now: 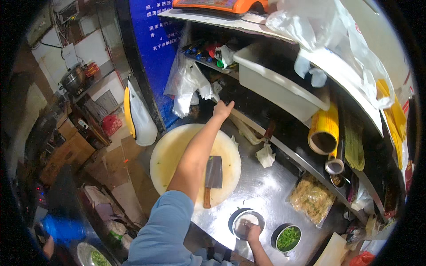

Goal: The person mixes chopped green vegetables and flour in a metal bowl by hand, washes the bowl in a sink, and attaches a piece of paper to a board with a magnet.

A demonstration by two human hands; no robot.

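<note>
My left hand (223, 109) reaches up to the shelf's front edge, beside white plastic bags (191, 89); what its fingers touch cannot be made out. Lower down, my right hand (253, 232) is at a round metal bowl (235, 223) with pale contents, its fingers inside the rim; whether they grip anything is unclear. Under my left arm lies a round cutting board (166, 159), bearing a cleaver (214, 172) with a wooden handle. Right of my right hand stands a bowl of chopped greens (288, 238).
A bag of pale food (313, 199) lies on the metal counter (256, 186). The shelf above holds a white plastic bin (276, 83) and a yellow roll (324, 129). At the lower left, a blurred person's hand (48, 247) is near another bowl of greens (95, 256).
</note>
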